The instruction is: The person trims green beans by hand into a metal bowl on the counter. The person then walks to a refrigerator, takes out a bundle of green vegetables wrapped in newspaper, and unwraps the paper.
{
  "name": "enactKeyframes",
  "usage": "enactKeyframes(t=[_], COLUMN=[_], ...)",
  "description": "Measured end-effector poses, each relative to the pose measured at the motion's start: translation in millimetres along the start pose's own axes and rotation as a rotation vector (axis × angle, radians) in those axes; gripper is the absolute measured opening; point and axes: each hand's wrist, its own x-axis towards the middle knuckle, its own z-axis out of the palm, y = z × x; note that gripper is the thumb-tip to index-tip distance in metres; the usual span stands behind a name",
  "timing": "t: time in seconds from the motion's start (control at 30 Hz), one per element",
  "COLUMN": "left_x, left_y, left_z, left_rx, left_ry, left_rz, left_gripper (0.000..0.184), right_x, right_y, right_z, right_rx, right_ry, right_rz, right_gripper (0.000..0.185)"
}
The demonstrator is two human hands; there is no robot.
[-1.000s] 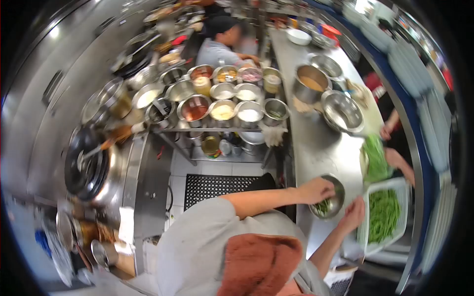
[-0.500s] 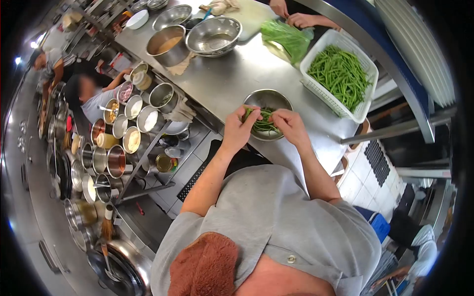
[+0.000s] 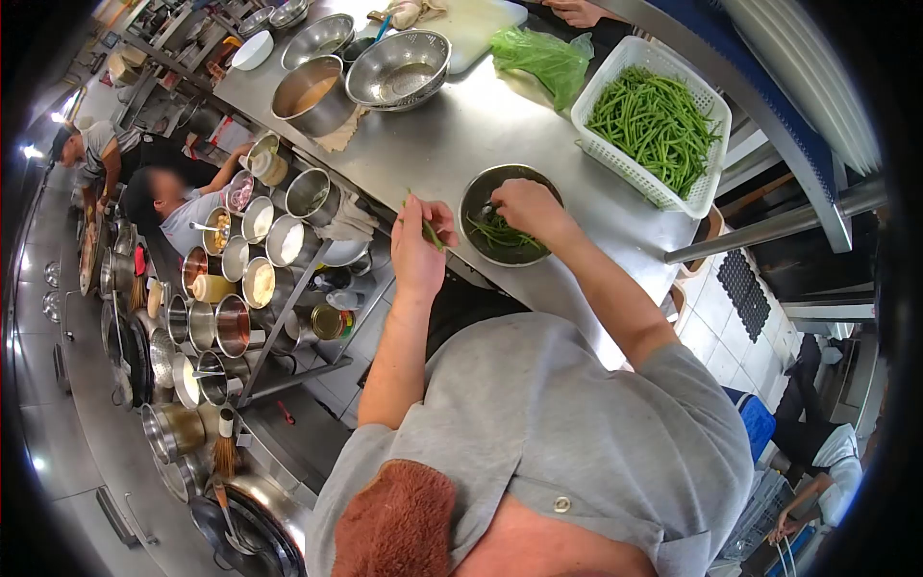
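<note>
I see a green bean (image 3: 435,237) in the left hand (image 3: 421,229), pinched between the thumb and the fingers, just beside the bowl (image 3: 478,192). The right hand (image 3: 529,209) has its fingers inside this bowl, above cut beans (image 3: 505,234); whether they grasp a piece, I cannot tell, because the back of the hand covers the tips.

Beyond the right hand, on its outer side, stands a basket (image 3: 635,180) full of long beans (image 3: 654,130), and a metal bar (image 3: 779,226) runs close to its corner. Farther ahead of both hands lies a green bag (image 3: 543,62); what is in it is hard to make out. Ahead of the left hand are a strainer (image 3: 375,77) and a pot (image 3: 327,117), close together. To its left crowd many tubs (image 3: 312,192). Behind the bag, another person's hand (image 3: 575,12) is cut off by the upper edge.
</note>
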Motion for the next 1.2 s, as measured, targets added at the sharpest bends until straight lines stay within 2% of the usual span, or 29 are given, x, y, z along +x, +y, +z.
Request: enactKeyframes(t=[0.03, 0.07, 0.13, 0.2, 0.27, 0.3, 0.33, 0.37, 0.4, 0.43, 0.47, 0.5, 0.53, 0.57, 0.6, 0.63, 0.67, 0.73, 0.8, 0.83, 0.9, 0.93, 0.97, 1.03, 1.1, 1.13, 1.17, 1.2], left_x=[-2.4, -4.4, -6.8, -7.3, -8.9, -10.1, -11.2, -12.2, -11.5, -10.3, -9.2, -7.5, -5.6, -4.0, -2.4, -1.1, 0.7, 4.6, 5.6, 6.9, 6.1, 5.4, 4.6, 2.9, 4.0, 5.2, 7.3, 7.4], left_y=[-2.1, -0.5, 5.2, 6.4, 5.0, 3.4, 1.4, -0.9, -3.5, -6.3, -9.4, -12.4, -15.4, -18.7, -21.5, -23.0, -23.1, -21.4, -20.7, -20.8, -22.3, -22.5, -22.8, -21.7, -28.6, -30.5, -31.0, -26.1], left_z=[1.9, 1.4, -0.9, -11.6, -19.2, -20.9, -21.3, -19.0, -13.7, -8.2, -3.7, 1.2, 6.7, 13.4, 20.5, 26.5, 32.6, 42.1, 41.2, 40.2, 33.7, 31.3, 30.1, 30.7, 22.9, 19.2, 15.0, 17.1], left_rx=[-0.069, -0.067, -0.107, -0.005, 0.091, 0.248, 0.402, 0.396, 0.541, 0.687, 0.683, 0.788, 0.891, 0.888, 0.939, 0.99, 0.991, 1.095, 1.16, 1.224, 1.304, 1.383, 1.386, 1.314, 1.24, 1.16, 1.166, 0.947], left_ry=[0.093, 0.097, 0.084, 0.025, -0.033, -0.051, -0.068, -0.063, -0.065, -0.07, -0.075, -0.122, -0.168, -0.173, -0.207, -0.236, -0.232, -0.394, -0.409, -0.429, -0.423, -0.41, -0.423, -0.43, -0.43, -0.418, -0.421, -0.281], left_rz=[-0.072, -0.073, -0.247, -0.255, -0.262, -0.244, -0.227, -0.228, -0.202, -0.173, -0.174, -0.08, 0.018, 0.02, 0.15, 0.281, 0.284, 0.277, 0.303, 0.326, 0.376, 0.422, 0.422, 0.195, 0.239, 0.28, 0.283, -0.02], left_gripper=[0.022, 0.022, 0.019, 0.018, 0.017, 0.017, 0.016, 0.016, 0.017, 0.018, 0.018, 0.019, 0.021, 0.021, 0.021, 0.021, 0.021, 0.018, 0.017, 0.017, 0.017, 0.017, 0.017, 0.016, 0.017, 0.019, 0.019, 0.018], right_x=[4.2, 9.2, 12.6, 11.6, 5.2, 1.7, -4.1, -10.9, -16.3, -20.9, -25.8, -30.0, -33.7, -37.0, -39.5, -42.1, -44.8, -49.1, -52.4, -52.5, -55.5, -56.7, -58.0, -60.0, -57.4, -55.4, -53.1, -51.1], right_y=[-0.2, 0.8, 6.4, 10.3, 17.6, 16.3, 12.2, 10.4, 12.8, 15.3, 17.4, 18.9, 19.4, 18.8, 16.3, 11.8, 5.6, -6.5, -13.2, -12.5, -9.9, -10.2, -11.1, -6.1, 0.5, 3.1, 5.5, 4.1], right_z=[6.9, 13.2, 19.7, 19.7, 7.2, -3.9, -18.1, -28.2, -33.7, -35.5, -37.2, -39.4, -41.4, -42.8, -44.2, -45.2, -46.4, -50.0, -54.8, -58.2, -62.7, -61.0, -56.2, -42.3, -28.0, -27.5, -28.1, -30.3], right_rx=[-0.164, -0.263, -0.279, -0.295, -0.026, -0.027, 0.216, 0.457, 0.646, 0.641, 0.837, 1.032, 1.026, 1.072, 1.118, 1.117, 1.123, 1.13, 0.895, 0.894, 0.193, 0.193, 0.173, 0.155, 1.107, 1.111, 1.1, 1.087], right_ry=[-0.078, -0.146, -0.153, -0.153, 0.04, 0.037, 0.07, 0.1, 0.112, 0.111, 0.125, 0.143, 0.149, 0.164, 0.176, 0.175, 0.192, 0.208, 0.222, 0.23, 0.334, 0.344, 0.332, 0.33, 0.342, 0.347, 0.467, 0.586], right_rz=[-0.001, 0.019, -0.003, -0.025, -0.126, -0.131, -0.014, 0.108, 0.157, 0.159, 0.155, 0.15, 0.151, 0.128, 0.103, 0.1, 0.08, 0.054, 0.096, 0.093, -0.269, -0.262, -0.256, -0.242, 0.252, 0.248, 0.276, 0.306], right_gripper=[0.011, 0.011, 0.011, 0.012, 0.009, 0.009, 0.011, 0.014, 0.018, 0.018, 0.019, 0.019, 0.019, 0.018, 0.016, 0.016, 0.014, 0.012, 0.008, 0.008, 0.007, 0.007, 0.007, 0.008, 0.012, 0.012, 0.014, 0.017])
